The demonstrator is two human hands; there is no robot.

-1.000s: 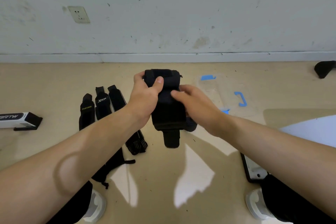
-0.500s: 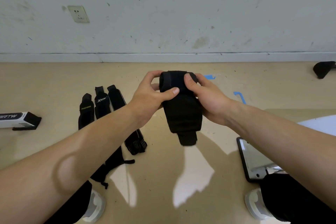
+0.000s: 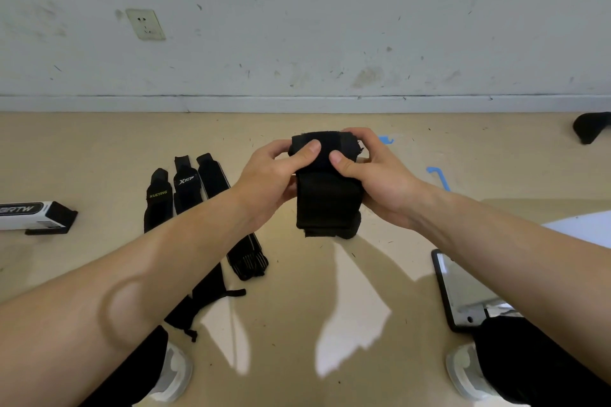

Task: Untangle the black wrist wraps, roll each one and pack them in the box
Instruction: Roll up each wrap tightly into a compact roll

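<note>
Now, wrist wrap (image 3: 325,205): black fabric, rectangular, rolled at top.
Left hand (image 3: 267,182): curled round roll, thumb pressed on.
Right hand (image 3: 380,182): curled likewise.

1. Forearms: left forearm (image 3: 185,258) and right forearm (image 3: 515,241) are bare; the left carries an oval ring-shaped impression (image 3: 127,311).
2. Legs: black trousers (image 3: 535,363).
3. Feet: light shoes (image 3: 177,373), apparently white-grey; detail blurred.
</note>
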